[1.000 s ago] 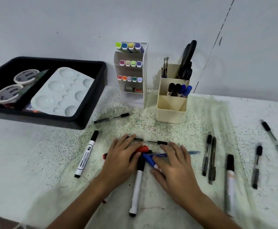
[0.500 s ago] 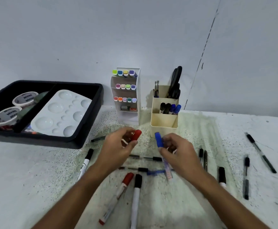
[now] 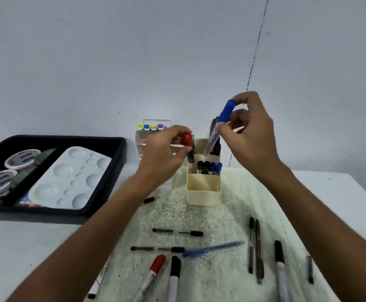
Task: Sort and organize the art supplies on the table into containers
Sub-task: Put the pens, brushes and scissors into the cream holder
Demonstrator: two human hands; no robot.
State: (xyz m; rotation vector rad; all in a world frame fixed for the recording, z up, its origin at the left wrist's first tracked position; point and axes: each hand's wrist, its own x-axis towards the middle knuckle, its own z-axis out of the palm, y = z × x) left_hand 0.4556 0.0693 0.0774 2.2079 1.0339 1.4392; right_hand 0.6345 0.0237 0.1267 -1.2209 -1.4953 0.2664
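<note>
My left hand [image 3: 165, 151] grips a red-capped marker [image 3: 187, 139] just above the left side of the cream pen holder [image 3: 203, 188]. My right hand [image 3: 250, 131] pinches a blue-capped marker [image 3: 220, 125], held nearly upright with its lower end over the holder's back compartment. The holder's middle compartment has black and blue markers standing in it. On the speckled mat in front lie a red-capped marker [image 3: 153, 273], a black-capped marker [image 3: 174, 277], a blue pen [image 3: 212, 249] and several black pens.
A black tray [image 3: 103, 197] at the left holds a white paint palette [image 3: 68, 177] and two lidded paint tubs [image 3: 22, 158]. A white rack of coloured markers [image 3: 150, 127] stands behind my left hand. More pens [image 3: 257, 249] lie at the right.
Both hands have risen from the mat with a marker each and moved back to the cream pen holder. The view has tilted up, showing more wall.
</note>
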